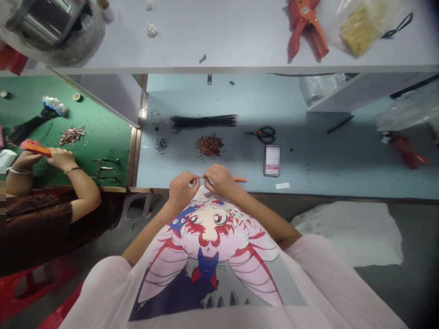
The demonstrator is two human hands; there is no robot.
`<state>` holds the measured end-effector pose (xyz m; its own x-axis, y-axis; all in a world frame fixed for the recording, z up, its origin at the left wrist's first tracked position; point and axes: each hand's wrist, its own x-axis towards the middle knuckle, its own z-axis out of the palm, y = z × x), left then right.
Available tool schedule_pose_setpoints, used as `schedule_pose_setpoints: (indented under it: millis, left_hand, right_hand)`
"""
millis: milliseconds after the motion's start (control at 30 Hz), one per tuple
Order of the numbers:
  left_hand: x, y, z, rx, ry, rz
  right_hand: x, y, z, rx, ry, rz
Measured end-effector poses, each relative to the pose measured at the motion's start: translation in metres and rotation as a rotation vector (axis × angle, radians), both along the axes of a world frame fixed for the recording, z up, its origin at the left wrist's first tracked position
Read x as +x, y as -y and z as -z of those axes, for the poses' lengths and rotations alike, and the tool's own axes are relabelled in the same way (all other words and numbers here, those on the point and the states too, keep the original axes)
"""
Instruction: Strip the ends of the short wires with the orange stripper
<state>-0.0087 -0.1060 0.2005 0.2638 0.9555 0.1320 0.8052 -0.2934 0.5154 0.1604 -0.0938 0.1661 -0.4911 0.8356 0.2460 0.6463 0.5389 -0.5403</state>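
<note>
At the table's front edge, my left hand point(184, 186) and my right hand point(219, 180) are close together, fingers pinched. A short stretch of thin dark wire point(201, 177) shows between the two sets of fingertips, gripped from both sides; the rest of it is hidden by the fingers. An orange strip-like thing point(240, 179) lies just beside my right hand, partly covered by it. Beyond my hands is a pile of small copper-coloured pieces point(210, 145). Behind that lies a bundle of black wires point(204, 121) with bare-looking ends.
Black-handled scissors point(265, 135) and a phone point(272, 160) lie to the right. Red-handled pliers point(408, 151) are farther right. A shelf point(240, 41) overhangs the back, holding an orange-red hand tool point(307, 27). At left, a co-worker's hands point(61, 157) hold an orange tool over a green table.
</note>
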Motion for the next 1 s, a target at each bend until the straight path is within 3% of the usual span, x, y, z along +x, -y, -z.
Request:
schedule_pose_setpoints:
  millis: [167,333,500,667,833,1000]
  left_hand:
    - [-0.004,0.0,0.001,-0.009,-0.078,-0.045]
    - [-0.021,-0.006,-0.005,-0.061,-0.108,-0.137]
    - [-0.015,-0.005,-0.006,-0.102,-0.095,-0.058]
    - [-0.003,-0.001,-0.006,-0.1,-0.098,-0.019]
    - [-0.003,0.004,-0.002,-0.159,-0.121,0.026]
    - [-0.006,0.014,0.008,-0.154,-0.143,0.025]
  right_hand:
    - [0.011,-0.004,0.009,-0.041,0.023,0.04]
    - [0.029,-0.008,0.008,-0.116,-0.116,0.088]
    - [0.014,-0.006,0.0,-0.123,-0.204,0.007]
    - [-0.004,-0.002,0.002,-0.09,-0.147,-0.014]
    - [-0.004,0.004,0.005,-0.065,-0.04,-0.011]
    - [-0.001,0.007,0.008,-0.156,-0.05,-0.027]
